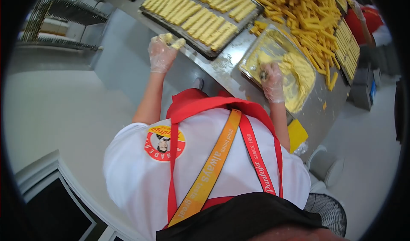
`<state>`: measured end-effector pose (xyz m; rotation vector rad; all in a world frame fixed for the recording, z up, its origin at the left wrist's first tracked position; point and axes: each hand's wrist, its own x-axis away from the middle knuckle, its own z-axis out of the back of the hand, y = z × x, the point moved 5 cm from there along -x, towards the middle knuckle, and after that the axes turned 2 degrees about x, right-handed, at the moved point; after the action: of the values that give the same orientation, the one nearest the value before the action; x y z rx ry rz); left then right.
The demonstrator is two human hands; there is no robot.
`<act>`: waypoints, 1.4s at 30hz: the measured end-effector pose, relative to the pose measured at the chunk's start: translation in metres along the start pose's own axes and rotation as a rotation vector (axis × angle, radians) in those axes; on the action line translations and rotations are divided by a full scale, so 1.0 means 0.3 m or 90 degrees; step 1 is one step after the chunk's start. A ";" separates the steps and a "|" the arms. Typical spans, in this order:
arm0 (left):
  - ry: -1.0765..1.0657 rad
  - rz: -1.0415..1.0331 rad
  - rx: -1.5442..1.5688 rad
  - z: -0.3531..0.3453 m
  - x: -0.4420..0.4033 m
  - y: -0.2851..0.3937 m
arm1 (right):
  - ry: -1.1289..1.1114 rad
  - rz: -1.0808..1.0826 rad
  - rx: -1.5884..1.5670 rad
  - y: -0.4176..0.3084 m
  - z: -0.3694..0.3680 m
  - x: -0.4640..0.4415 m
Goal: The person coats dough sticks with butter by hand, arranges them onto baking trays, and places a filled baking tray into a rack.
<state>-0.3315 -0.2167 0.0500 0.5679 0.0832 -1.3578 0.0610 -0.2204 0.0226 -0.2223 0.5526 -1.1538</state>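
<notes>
My left hand [162, 56], in a clear plastic glove, hovers off the table's edge beside a dark baking tray [208, 56]. Its fingertips are coated in pale yellow cream and look apart, with nothing distinct between them. Rows of cream-coated sticks [205, 25] lie on that tray. Over a clear rectangular tub [248, 55], my gloved right hand [273, 82] has its fingers curled closed. Something small and greyish shows at those fingers, too unclear to name. Thick yellow cream [294, 66] smears the tub's floor and sides.
A large heap of orange-yellow sticks [311, 27] covers the metal table [230, 63] behind the tub. Another filled tray [348, 48] stands at the right, near a person in red [363, 23]. A wire rack [64, 14] is at far left, a bin [326, 166] at lower right.
</notes>
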 end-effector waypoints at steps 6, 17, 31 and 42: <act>0.113 0.054 0.075 -0.052 -0.333 -0.675 | -0.106 -0.112 -0.170 -0.022 -0.009 -0.024; -0.307 -0.172 -0.024 -0.319 -0.733 -0.849 | 0.183 -0.546 -0.617 -0.179 -0.428 -0.202; -0.296 0.482 0.996 -0.210 -0.673 -0.741 | 0.216 -0.531 -0.508 -0.124 -0.415 -0.242; -0.399 0.451 1.072 0.028 -0.514 -0.780 | 0.217 -0.494 -0.647 -0.162 -0.397 -0.565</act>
<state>-0.5884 -0.1053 0.0365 1.3073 -1.7406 -0.5612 -0.0891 -0.0725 -0.0061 -1.2084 1.4159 -1.5731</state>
